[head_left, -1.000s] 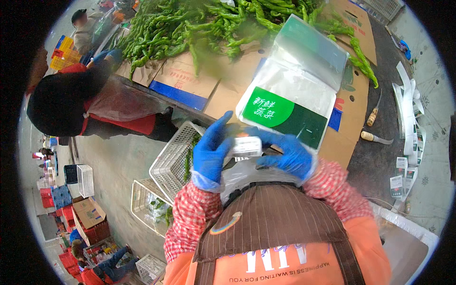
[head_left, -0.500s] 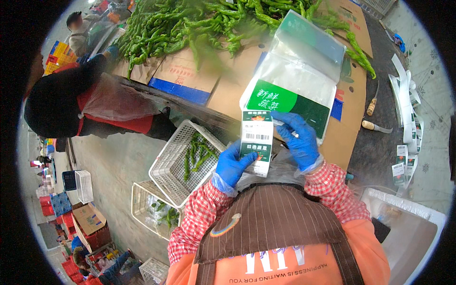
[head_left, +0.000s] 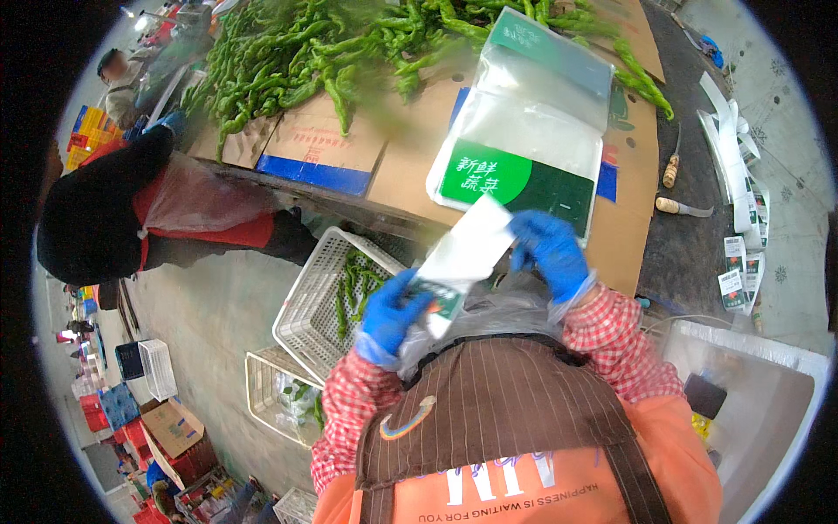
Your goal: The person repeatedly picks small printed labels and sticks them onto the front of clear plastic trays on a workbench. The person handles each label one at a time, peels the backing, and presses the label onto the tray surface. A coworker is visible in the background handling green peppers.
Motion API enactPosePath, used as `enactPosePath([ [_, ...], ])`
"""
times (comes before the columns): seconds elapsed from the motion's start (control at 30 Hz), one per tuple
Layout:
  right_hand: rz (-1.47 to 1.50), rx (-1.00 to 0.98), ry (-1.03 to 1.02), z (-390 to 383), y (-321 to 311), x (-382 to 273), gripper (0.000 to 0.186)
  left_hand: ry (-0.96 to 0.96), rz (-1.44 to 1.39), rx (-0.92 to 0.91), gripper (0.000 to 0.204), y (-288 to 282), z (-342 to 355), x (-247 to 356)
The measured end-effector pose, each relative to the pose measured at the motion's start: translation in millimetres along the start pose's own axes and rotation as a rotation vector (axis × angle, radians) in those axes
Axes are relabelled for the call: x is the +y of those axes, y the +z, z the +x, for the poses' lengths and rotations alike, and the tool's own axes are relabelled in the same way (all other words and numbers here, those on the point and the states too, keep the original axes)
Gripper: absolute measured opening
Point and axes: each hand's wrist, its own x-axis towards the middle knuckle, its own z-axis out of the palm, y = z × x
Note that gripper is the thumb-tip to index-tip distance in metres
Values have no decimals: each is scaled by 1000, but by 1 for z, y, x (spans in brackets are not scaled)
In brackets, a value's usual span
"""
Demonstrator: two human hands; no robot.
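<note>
The left hand (head_left: 384,314) held the lower end of a paper label strip (head_left: 470,246) between thumb and fingers, in the centre of the frame, above the apron. The right hand (head_left: 552,253) was at the strip's upper right corner, fingers bent; blur hid whether it pinched the paper, so its grip could not be told.

The strip was tilted, its mostly white face up. With gloves on, the labels could well have creased, torn crookedly or, if sticky, clung to the fingertips; a loose right-hand grip might have let the free end swing onto the plastic bags (head_left: 550,113) just beyond.

Those bags, clear with green panels, lay flat on cardboard (head_left: 624,253) over the tabletop (head_left: 685,253), partly covered by the strip at their near edge. Green peppers (head_left: 288,65) were heaped across the top. Two wooden-handled knives (head_left: 670,171) lay at right, a hazard for a reach that way, with more label strips (head_left: 740,205) beyond. A white crate (head_left: 299,325) of peppers stood left of the left hand, near the elbow's path; a co-worker (head_left: 96,205) was farther left.
</note>
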Motion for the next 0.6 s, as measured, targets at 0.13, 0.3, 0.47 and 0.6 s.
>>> enactPosePath([
  [0.13, 28, 433, -106, 4, -32, -25, 24, 10, 217, 411, 31, -67, 1, 15],
  [0.3, -105, 557, -429, -11, -37, -29, 21, 565, 909, 553, 38, -59, 16, 38],
  [0.47, -532, 281, -569, -22, -11, -8, 26, 273, 139, -259, 26, 37, 45, 28],
  [0.6, -927, 79, -693, -30, -9, -4, 31, -131, -279, -346, 24, 67, 55, 26],
])
